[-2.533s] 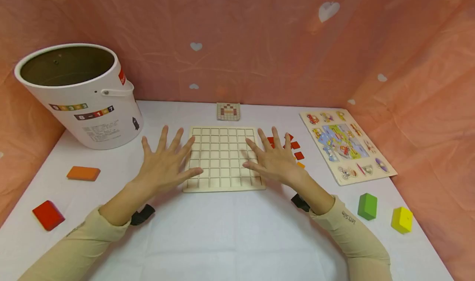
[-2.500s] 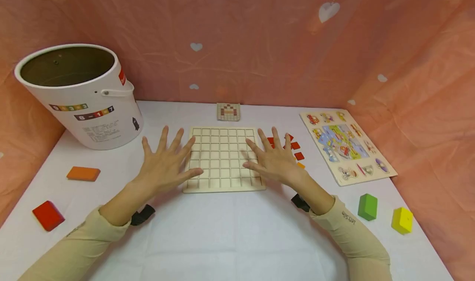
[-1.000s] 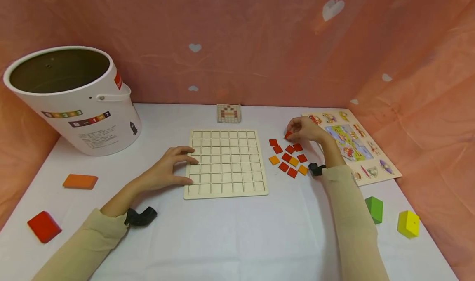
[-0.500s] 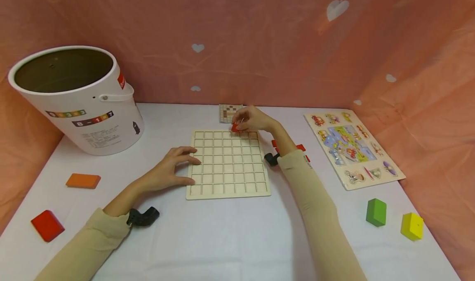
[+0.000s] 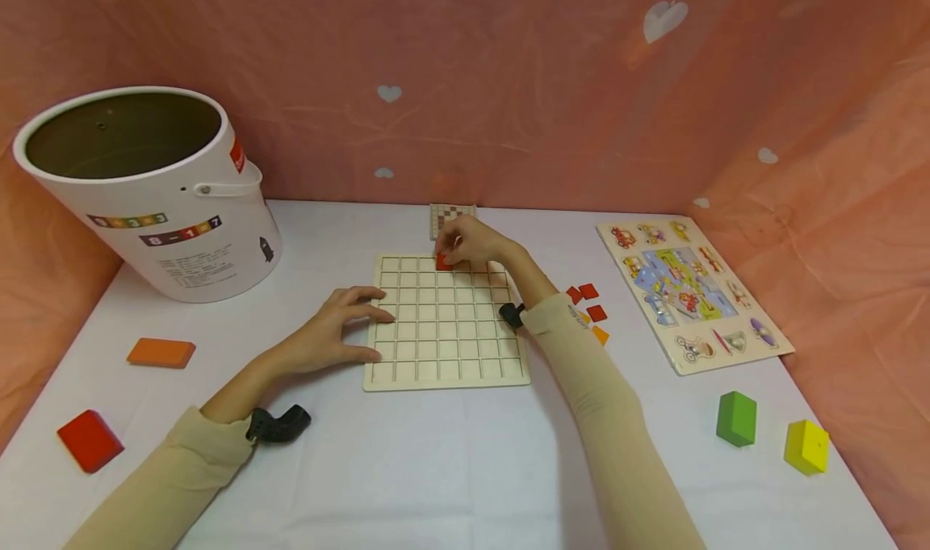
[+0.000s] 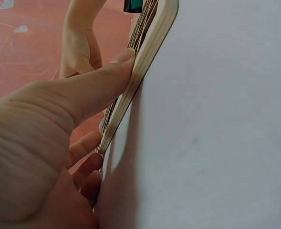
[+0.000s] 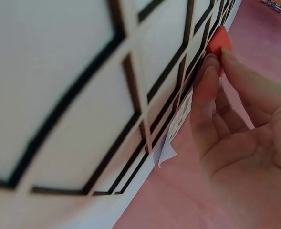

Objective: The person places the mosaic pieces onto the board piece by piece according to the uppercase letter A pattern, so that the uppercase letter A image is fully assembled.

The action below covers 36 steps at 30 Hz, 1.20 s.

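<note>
My right hand (image 5: 472, 239) pinches a red square tile (image 5: 443, 262) between thumb and fingers. The tile is over the top row of the wooden grid board (image 5: 446, 324), near its middle. In the right wrist view, the red tile (image 7: 220, 42) stands tilted at the board's grooved cells. My left hand (image 5: 327, 332) rests at the board's left edge with fingers spread apart. The left wrist view shows its thumb (image 6: 107, 76) lying on the board's rim and its other fingertips along the side. Red tiles (image 5: 596, 313) and orange tiles (image 5: 600, 335) lie right of the board, partly hidden by the right arm.
A small patterned grid card (image 5: 441, 216) lies behind the board, partly covered by the right hand. A white bucket (image 5: 189, 251) stands at the back left, a picture puzzle board (image 5: 676, 356) at right. Orange (image 5: 161, 353), red (image 5: 90, 441), green (image 5: 737, 418) and yellow blocks (image 5: 806, 447) flank them.
Both hands were spread over the board. The left hand settled at its left edge; the right hand took a red tile from the pile and carried it left to the top row.
</note>
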### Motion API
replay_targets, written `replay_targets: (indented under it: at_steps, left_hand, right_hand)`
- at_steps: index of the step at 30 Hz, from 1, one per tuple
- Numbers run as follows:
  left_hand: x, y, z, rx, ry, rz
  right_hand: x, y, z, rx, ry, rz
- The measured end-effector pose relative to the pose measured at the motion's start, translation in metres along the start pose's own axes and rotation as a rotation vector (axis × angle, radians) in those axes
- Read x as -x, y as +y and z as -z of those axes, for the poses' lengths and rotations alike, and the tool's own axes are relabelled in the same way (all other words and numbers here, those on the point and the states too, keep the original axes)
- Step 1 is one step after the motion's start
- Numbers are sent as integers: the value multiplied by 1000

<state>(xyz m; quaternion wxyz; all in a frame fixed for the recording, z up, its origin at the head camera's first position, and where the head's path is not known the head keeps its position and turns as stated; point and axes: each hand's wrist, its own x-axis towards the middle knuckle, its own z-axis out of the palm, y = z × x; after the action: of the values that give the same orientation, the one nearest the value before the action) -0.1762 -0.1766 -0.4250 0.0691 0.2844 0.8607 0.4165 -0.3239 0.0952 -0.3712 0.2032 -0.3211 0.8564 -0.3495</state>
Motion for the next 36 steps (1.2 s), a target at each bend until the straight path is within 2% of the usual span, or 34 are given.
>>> replay_targets:
  at_steps: [4,9,14,17,20,24,29,32,36]
  left_hand:
    - [0,0,0,0,-1,-5]
    - [0,-2,0,1,3,-6]
    - [1,-4,-1,4,0,-5]
    - [2,-3,-1,3,-5,-3]
    - [1,-3,-1,-1,-4,1]
    - [1,-4,-2,6,-2,2]
    - [0,-4,-3,7,1,-2]
    - [0,-5,-2,9,3,4]
    - [0,-6,-1,12,1,13]
  right_hand:
    - [-1,-2,-2,37,15,-32]
    - [0,-2,-4,69,34,-30]
    - [14,0,8,60,70,-9]
    - [35,9,24,14,120,-3]
    - [65,25,43,-12,147,-24]
    - [117,51,63,-26,122,-88]
    - [174,73,75,20,87,-179]
    - [191,82,76,22,88,-212]
    - [198,92,73,-22,96,-220]
